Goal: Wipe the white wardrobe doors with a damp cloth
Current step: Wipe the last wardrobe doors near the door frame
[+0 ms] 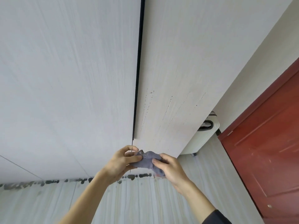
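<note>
Your left hand (120, 162) and right hand (171, 168) are low in front of you, and both pinch the crumpled grey-purple cloth (146, 161) between thumb and curled fingers. The cloth is before the bottom of the white wardrobe doors (72, 78), under the black strip (138, 78) at their seam; I cannot tell if it touches them. Thin dark drip marks (168, 102) run down the right door (178, 62).

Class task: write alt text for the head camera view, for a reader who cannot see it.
A left hand and right hand pinch a crumpled grey-purple cloth before white wardrobe doors. Dark specks dot the right-hand one; a red-brown door stands far right.
</note>
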### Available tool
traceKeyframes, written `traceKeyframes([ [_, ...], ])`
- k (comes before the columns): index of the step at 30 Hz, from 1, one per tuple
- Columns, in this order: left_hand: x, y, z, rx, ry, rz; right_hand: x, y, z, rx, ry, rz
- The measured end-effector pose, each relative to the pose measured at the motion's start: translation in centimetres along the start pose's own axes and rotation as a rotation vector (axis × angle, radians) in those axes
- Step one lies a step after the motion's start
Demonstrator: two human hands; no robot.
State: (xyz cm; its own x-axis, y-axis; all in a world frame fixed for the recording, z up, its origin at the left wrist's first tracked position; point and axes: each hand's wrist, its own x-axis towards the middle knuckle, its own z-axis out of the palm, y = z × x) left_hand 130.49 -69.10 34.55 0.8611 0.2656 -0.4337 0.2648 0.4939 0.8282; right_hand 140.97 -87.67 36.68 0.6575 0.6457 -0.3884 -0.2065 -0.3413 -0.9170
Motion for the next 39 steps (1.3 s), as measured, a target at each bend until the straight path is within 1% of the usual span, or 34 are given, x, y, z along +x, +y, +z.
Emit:
traceKeyframes([
  [3, 0.5, -2.1, -1.2, -0.057, -0.022, -0.058, 1.7, 1.0, 0.5, 0.036, 0.024, 0.024],
  [7, 2.2, -4.7, -2.3, 0.001, 0.068, -0.093, 4.8, 2.6, -0.2, 0.005, 0.089, -0.007],
  [9, 2.5, -5.8, -1.9, 0.028, 0.008, -0.146, 6.0, 3.7, -0.8, -0.056, 0.100, -0.028],
  [11, 2.7, -6.6, -1.2, 0.078, -0.064, -0.195, 6.4, 4.9, -1.3, -0.059, 0.076, -0.007],
  [13, 2.8, -7.1, -0.2, 0.111, -0.053, -0.225, 6.2, 5.7, -1.7, -0.062, 0.055, 0.009],
  [15, 3.2, -6.7, 1.0, 0.080, 0.010, -0.220, 6.1, 5.8, -2.4, -0.119, 0.050, -0.001],
  [17, 3.7, -6.4, 1.6, 0.037, 0.099, -0.191, 5.9, 5.2, -3.0, -0.125, 0.042, 0.032],
  [20, 4.3, -6.1, 2.7, 0.142, 0.148, -0.186, 5.4, 4.3, -4.2, -0.019, -0.040, 0.131],
  [22, 4.6, -6.5, 3.4, 0.278, 0.210, -0.236, 5.3, 3.3, -5.0, -0.117, -0.051, 0.182],
  [24, 4.9, -6.8, 4.2, 0.327, 0.294, -0.261, 4.9, 2.5, -5.8, -0.263, -0.019, 0.182],
  [25, 5.0, -6.6, 4.8, 0.327, 0.291, -0.264, 4.6, 2.0, -6.2, -0.285, -0.024, 0.159],
  [27, 4.9, -6.2, 5.8, 0.301, 0.210, -0.254, 4.1, 1.2, -6.8, -0.223, -0.099, 0.092],
  [28, 4.8, -5.7, 6.3, 0.292, 0.140, -0.249, 3.9, 1.1, -7.2, -0.166, -0.084, 0.103],
  [29, 4.5, -5.1, 7.0, 0.300, 0.063, -0.254, 3.7, 1.0, -7.6, -0.133, -0.026, 0.121],
  [31, 4.2, -4.5, 8.4, 0.364, -0.072, -0.263, 3.4, 1.2, -8.0, -0.154, 0.018, 0.146],
  [32, 4.3, -4.4, 9.0, 0.396, -0.091, -0.247, 3.3, 1.4, -8.1, -0.164, 0.009, 0.137],
  [33, 4.5, -4.5, 9.4, 0.404, -0.073, -0.227, 3.3, 1.6, -8.1, -0.154, 0.018, 0.129],
  [36, 5.3, -5.1, 9.8, 0.321, 0.103, -0.194, 2.7, 0.6, -8.4, -0.048, 0.133, 0.096],
  [38, 5.2, -4.9, 9.5, 0.270, 0.237, -0.166, 2.6, -0.1, -8.7, 0.021, 0.142, 0.086],
  [39, 5.2, -4.7, 9.1, 0.260, 0.277, -0.140, 2.5, -0.4, -8.9, 0.052, 0.127, 0.089],
])
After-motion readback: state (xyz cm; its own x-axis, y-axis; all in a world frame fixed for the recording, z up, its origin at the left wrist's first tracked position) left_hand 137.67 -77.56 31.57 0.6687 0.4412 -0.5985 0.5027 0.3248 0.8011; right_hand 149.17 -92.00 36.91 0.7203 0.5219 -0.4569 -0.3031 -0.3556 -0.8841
